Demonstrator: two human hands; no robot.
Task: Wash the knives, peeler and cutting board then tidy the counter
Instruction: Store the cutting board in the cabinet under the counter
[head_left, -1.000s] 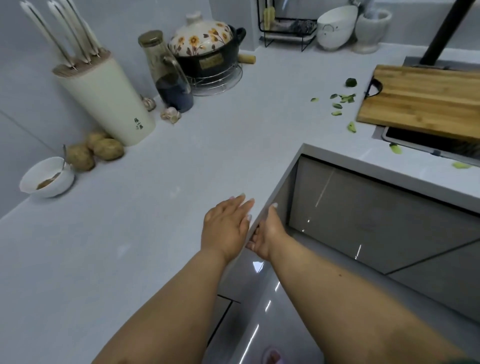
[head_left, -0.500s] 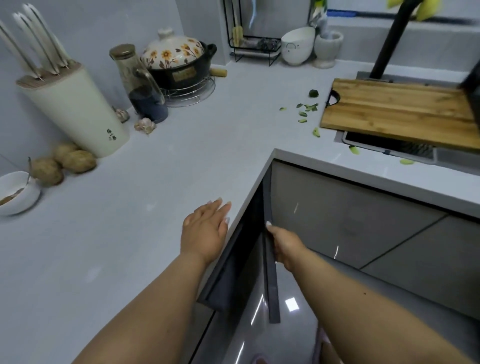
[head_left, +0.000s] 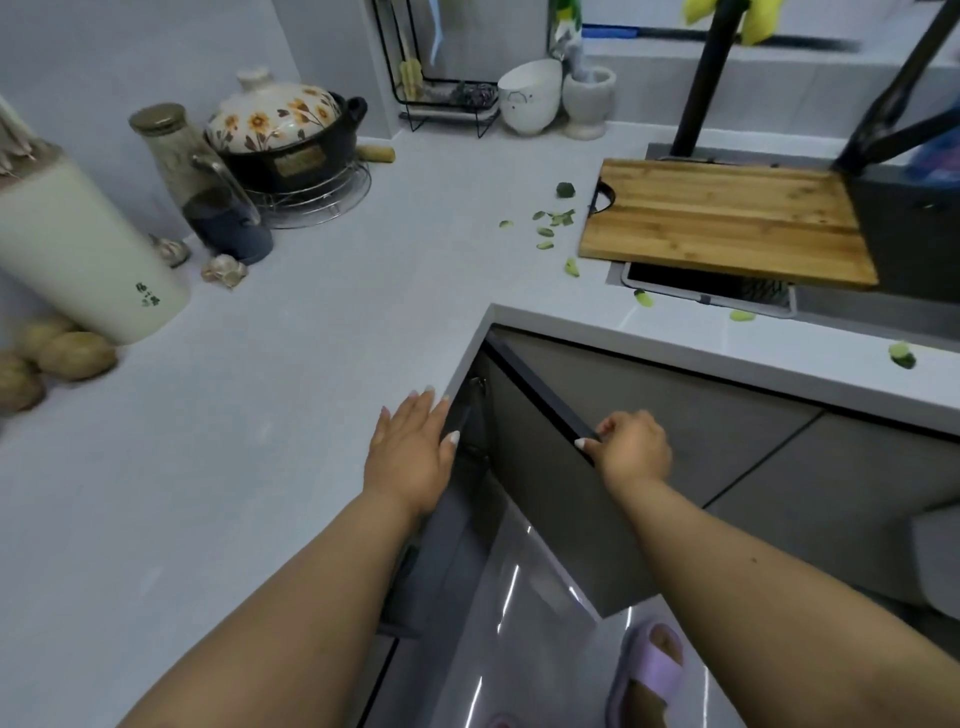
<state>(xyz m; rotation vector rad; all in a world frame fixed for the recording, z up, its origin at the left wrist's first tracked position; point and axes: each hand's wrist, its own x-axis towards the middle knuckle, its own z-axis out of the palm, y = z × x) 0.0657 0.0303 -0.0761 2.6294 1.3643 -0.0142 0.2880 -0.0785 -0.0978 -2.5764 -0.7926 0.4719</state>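
Right hand (head_left: 631, 449) grips the top edge of a grey cabinet door (head_left: 561, 499), fingers curled over the dark rim, thumb on the near face. Door stands swung out from the inner corner of the L-shaped counter (head_left: 249, 426). Left hand (head_left: 410, 457) lies flat on the counter at the corner edge, fingers straight and together, holding nothing; fingertips reach the lip just above the open cabinet gap.

Wooden cutting board (head_left: 727, 221) sits well apart from both hands, up and to the right, laid across the sink (head_left: 711, 299) with its near edge overhanging the basin and its dark handle loop toward the counter. Green vegetable scraps (head_left: 553, 221) scattered on the counter just left of the board, a few more along the sink's front rim.

Cream knife block (head_left: 78, 260) at far left, tilted in this wide view; knife handles mostly cut off by the frame edge. Potatoes (head_left: 72, 356) below it. Glass jar (head_left: 208, 192) and a floral-lidded pot (head_left: 285, 135) on a wire trivet stand near the back wall. Peeler not seen.
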